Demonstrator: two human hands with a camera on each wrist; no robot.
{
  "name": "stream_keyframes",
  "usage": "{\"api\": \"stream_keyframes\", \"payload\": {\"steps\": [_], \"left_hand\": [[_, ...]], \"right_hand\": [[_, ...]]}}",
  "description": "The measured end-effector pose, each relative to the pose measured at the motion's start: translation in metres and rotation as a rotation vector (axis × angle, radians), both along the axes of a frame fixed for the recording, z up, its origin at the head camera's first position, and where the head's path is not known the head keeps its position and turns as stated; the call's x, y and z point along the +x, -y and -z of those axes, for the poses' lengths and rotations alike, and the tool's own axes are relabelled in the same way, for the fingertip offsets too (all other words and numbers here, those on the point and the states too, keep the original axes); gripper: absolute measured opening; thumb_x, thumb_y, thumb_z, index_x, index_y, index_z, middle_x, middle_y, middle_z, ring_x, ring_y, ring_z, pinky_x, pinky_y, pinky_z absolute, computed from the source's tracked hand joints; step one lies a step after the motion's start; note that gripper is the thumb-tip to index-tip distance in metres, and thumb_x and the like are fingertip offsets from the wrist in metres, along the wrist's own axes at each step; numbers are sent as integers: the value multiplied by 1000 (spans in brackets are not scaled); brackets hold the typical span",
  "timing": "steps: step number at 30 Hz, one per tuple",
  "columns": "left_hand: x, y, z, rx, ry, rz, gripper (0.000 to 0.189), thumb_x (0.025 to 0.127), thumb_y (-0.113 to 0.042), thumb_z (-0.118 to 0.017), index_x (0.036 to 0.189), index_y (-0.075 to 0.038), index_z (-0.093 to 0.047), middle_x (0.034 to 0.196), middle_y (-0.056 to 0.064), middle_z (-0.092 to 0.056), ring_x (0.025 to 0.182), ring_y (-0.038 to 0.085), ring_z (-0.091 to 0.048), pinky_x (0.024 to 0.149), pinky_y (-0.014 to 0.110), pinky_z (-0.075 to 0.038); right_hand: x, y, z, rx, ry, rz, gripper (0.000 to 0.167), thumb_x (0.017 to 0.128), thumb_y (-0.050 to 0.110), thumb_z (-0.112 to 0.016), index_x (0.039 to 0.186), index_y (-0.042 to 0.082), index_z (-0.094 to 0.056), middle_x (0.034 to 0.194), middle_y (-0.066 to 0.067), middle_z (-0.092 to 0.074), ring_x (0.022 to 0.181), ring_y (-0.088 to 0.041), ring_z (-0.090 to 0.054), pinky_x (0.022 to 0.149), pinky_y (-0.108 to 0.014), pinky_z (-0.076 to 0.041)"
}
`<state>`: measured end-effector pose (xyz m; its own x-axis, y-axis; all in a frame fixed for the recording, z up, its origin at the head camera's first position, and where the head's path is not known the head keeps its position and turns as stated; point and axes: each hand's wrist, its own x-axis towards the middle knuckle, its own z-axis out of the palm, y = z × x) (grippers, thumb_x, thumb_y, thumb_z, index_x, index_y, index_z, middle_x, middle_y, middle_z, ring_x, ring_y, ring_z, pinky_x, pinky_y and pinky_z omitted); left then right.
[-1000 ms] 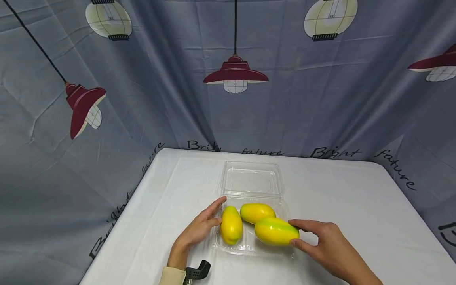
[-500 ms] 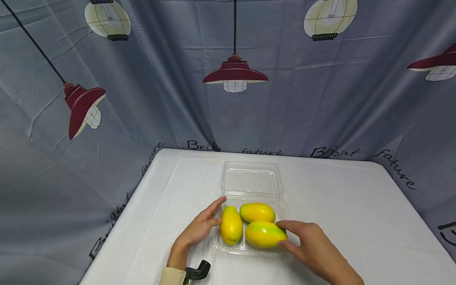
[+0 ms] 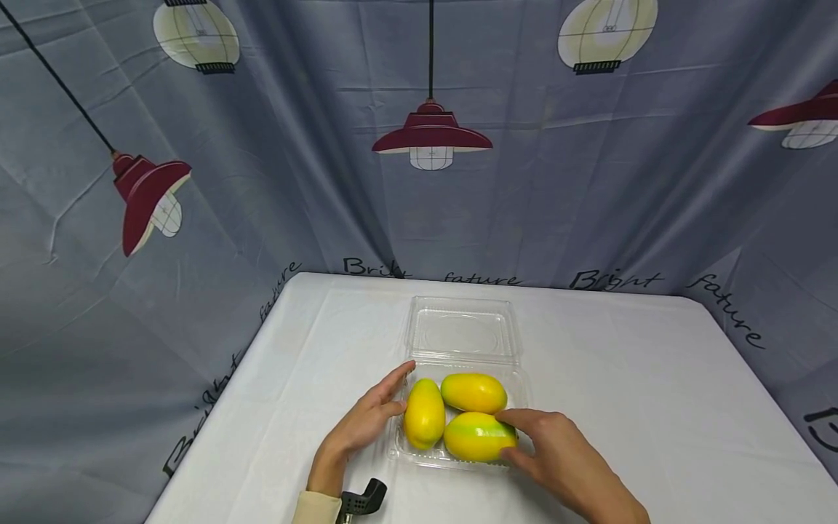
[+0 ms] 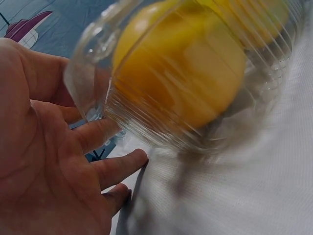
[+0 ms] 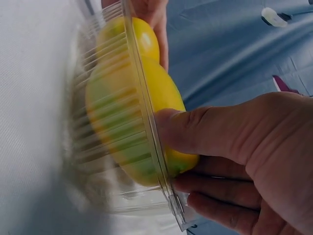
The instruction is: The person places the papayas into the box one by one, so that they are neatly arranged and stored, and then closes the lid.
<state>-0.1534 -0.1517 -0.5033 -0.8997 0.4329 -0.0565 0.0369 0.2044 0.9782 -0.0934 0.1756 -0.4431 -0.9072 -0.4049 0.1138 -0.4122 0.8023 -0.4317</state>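
Three yellow-green mangoes lie in a clear plastic clamshell box with its lid folded back. My right hand pinches the front mango by its right end, thumb and fingers on opposite sides. In the right wrist view, this mango sits behind the box's ribbed wall, with my thumb on it at the rim. My left hand is at the box's left edge beside the upright mango, fingers extended. The left wrist view shows those fingers relaxed outside the wall. A third mango lies crosswise behind.
The box rests on a table with a white cloth. A grey-blue curtain printed with lamps surrounds the table's back and sides. A black device is at my left wrist.
My right hand has moved left and slightly down with its mango, bringing it from the box's right side into the front, beside the upright mango. My left hand has stayed in place.
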Motion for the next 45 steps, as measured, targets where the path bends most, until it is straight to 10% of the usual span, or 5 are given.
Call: {"api": "stream_keyframes", "payload": {"steps": [19,33,45], "left_hand": [[0,1,0,19,-41,2,76,105,-2,-53,175,-14,-27,183,12,-23,169,41,-20,136,63,-17],[-23,12,-25,-25,-34,-138,69,110,-9,-53,173,-6,-27,176,22,-37,162,45,-38,132,63,-29],[-59,11,-22,133,133,-121,71,111,-9,-53,173,1,-20,178,25,-30,162,44,-37,133,58,-32]], "right_hand": [[-6,-5,-16,0,107,81,47,83,29,-96,127,19,-81,127,6,-81,120,-23,-77,102,-50,-63],[-53,-61,-24,-185,-7,192,49,99,38,-83,139,11,-75,129,-8,-81,116,-35,-78,95,-57,-65],[-98,-59,17,-439,391,323,77,106,51,-69,161,1,-51,148,-20,-70,135,-37,-68,117,-62,-52]]}}
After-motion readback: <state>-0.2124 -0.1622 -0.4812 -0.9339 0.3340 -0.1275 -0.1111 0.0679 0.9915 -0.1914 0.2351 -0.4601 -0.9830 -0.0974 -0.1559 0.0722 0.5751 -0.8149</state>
